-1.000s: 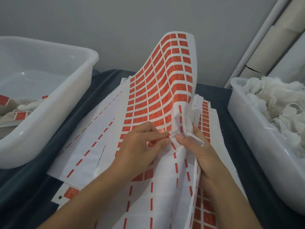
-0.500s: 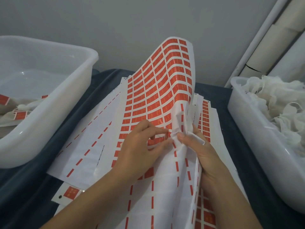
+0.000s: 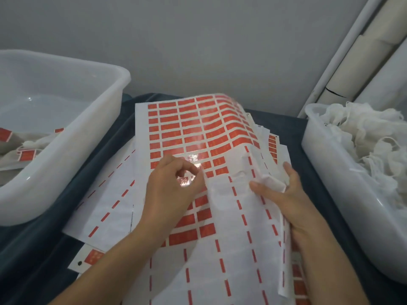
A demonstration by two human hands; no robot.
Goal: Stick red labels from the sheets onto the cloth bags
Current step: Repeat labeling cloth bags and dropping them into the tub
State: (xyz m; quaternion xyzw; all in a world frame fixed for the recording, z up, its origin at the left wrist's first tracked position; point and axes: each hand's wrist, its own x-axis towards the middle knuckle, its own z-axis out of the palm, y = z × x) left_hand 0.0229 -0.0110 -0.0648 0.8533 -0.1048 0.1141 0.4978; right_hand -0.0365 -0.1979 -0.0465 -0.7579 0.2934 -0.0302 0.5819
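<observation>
A sheet of red labels (image 3: 198,128) lies arched over a stack of used sheets (image 3: 114,194) on the dark cloth-covered table. My left hand (image 3: 171,192) hovers over the sheet's middle, thumb and forefinger curled into a ring and pinching a shiny red label (image 3: 193,170) at its edge. My right hand (image 3: 286,197) sits on the sheet's right side and grips a small folded white cloth bag (image 3: 272,183) between thumb and fingers. The lower part of the top sheet shows only thin red strips.
A white plastic tub (image 3: 92,128) on the left holds cloth bags with red labels (image 3: 27,154). Another white tub (image 3: 326,172) on the right is heaped with plain white cloth bags (image 3: 363,137). Cardboard tubes (image 3: 356,56) lean in the far right corner.
The far end of the label sheet, raised high before, has dropped down towards the table. My left hand has drawn back from the right hand, and the right hand has shifted right with the bag.
</observation>
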